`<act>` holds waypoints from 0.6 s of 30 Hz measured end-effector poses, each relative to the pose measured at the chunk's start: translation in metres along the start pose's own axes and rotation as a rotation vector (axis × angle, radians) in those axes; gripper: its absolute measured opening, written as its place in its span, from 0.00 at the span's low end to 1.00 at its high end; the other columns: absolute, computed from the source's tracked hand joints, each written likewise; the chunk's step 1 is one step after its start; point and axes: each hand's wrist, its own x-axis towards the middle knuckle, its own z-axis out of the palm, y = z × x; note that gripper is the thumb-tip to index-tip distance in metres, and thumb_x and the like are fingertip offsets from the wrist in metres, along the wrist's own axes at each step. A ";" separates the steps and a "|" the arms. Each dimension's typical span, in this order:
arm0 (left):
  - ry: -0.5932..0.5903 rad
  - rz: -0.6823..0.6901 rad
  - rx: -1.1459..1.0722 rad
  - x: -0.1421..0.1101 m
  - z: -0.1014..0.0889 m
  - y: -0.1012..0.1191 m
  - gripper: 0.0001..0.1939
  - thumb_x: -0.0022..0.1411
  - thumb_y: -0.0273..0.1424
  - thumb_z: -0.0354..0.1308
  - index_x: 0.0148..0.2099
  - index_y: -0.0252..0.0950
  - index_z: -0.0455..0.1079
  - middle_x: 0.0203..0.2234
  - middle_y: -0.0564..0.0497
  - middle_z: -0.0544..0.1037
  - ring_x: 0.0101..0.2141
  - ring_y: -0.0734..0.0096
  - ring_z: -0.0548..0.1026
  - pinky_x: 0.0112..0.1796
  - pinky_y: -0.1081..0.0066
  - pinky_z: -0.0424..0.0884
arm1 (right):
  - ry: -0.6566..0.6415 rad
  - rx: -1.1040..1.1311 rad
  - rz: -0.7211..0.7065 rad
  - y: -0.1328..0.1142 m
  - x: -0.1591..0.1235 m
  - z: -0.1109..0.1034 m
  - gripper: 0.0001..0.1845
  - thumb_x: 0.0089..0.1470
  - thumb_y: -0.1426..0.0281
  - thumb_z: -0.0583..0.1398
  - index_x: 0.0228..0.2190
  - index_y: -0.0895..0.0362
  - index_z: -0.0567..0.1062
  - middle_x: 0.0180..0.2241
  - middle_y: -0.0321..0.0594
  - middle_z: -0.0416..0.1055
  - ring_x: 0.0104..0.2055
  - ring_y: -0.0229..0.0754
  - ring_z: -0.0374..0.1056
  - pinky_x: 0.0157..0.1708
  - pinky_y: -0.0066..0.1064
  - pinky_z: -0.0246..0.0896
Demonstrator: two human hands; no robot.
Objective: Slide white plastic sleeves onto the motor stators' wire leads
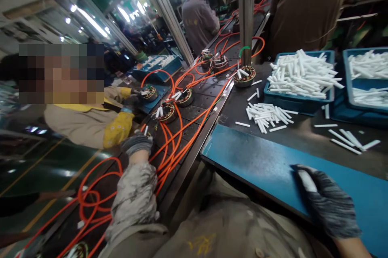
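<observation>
My left hand [138,143], in a grey knitted glove, reaches over the dark line on the left. It is at a motor stator [153,127] with a white sleeve standing up from it; my fingertips are blurred and partly hidden. My right hand [329,199], in a grey-and-black glove, is low over the blue mat [251,153], fingers curled together. A white piece [307,180] shows at its thumb side; whether it is held or covers the thumb, I cannot tell. Beyond my left hand, another stator [167,112] carries white sleeves.
Orange cables [172,161] loop along the line. A pile of white sleeves [268,116] lies before a blue bin [298,104] heaped with more; a second bin [360,114] stands right. A co-worker in yellow sleeve covers [118,131] works opposite. A metal post [245,15] rises ahead.
</observation>
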 end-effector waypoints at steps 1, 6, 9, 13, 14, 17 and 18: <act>0.036 0.036 -0.009 0.003 -0.006 0.014 0.31 0.69 0.41 0.46 0.65 0.25 0.64 0.47 0.26 0.79 0.48 0.34 0.78 0.46 0.35 0.71 | 0.008 -0.005 0.000 0.001 0.000 0.000 0.27 0.51 0.40 0.55 0.41 0.43 0.80 0.48 0.47 0.80 0.56 0.68 0.73 0.63 0.61 0.61; 0.095 0.488 -0.088 0.049 -0.016 0.105 0.36 0.69 0.43 0.51 0.73 0.34 0.54 0.71 0.41 0.59 0.70 0.54 0.56 0.70 0.56 0.46 | 0.012 -0.043 -0.035 0.005 0.003 0.002 0.29 0.53 0.41 0.55 0.43 0.46 0.81 0.49 0.48 0.80 0.56 0.68 0.73 0.62 0.61 0.63; 0.048 0.532 -0.095 0.086 -0.016 0.146 0.43 0.66 0.45 0.56 0.73 0.23 0.52 0.71 0.31 0.57 0.70 0.48 0.54 0.69 0.54 0.43 | 0.042 -0.029 -0.099 0.006 0.001 0.004 0.27 0.54 0.42 0.55 0.42 0.46 0.81 0.47 0.47 0.81 0.53 0.67 0.75 0.59 0.62 0.65; 0.042 0.458 -0.109 0.108 -0.020 0.176 0.41 0.64 0.43 0.57 0.69 0.18 0.56 0.65 0.22 0.63 0.68 0.39 0.59 0.66 0.47 0.49 | 0.090 -0.013 -0.175 0.007 0.000 0.010 0.21 0.56 0.45 0.56 0.39 0.42 0.81 0.44 0.43 0.83 0.48 0.62 0.78 0.53 0.57 0.71; 0.038 0.456 -0.111 0.109 -0.020 0.180 0.40 0.63 0.42 0.57 0.68 0.18 0.59 0.64 0.21 0.65 0.66 0.37 0.61 0.65 0.45 0.50 | 0.100 -0.017 -0.190 0.007 0.001 0.011 0.21 0.57 0.47 0.56 0.39 0.44 0.81 0.43 0.43 0.83 0.47 0.61 0.79 0.53 0.56 0.72; 0.003 0.504 -0.125 0.106 -0.017 0.183 0.36 0.62 0.44 0.58 0.63 0.22 0.65 0.60 0.25 0.72 0.64 0.37 0.65 0.65 0.43 0.49 | 0.119 -0.040 -0.231 0.009 0.002 0.016 0.23 0.59 0.50 0.55 0.41 0.51 0.82 0.42 0.44 0.83 0.46 0.57 0.79 0.52 0.52 0.73; -0.010 0.529 -0.136 0.103 -0.015 0.181 0.36 0.61 0.46 0.59 0.62 0.24 0.67 0.59 0.27 0.73 0.64 0.38 0.65 0.66 0.44 0.47 | 0.122 -0.050 -0.241 0.010 0.003 0.017 0.23 0.60 0.50 0.55 0.41 0.51 0.82 0.42 0.45 0.83 0.46 0.56 0.79 0.52 0.51 0.73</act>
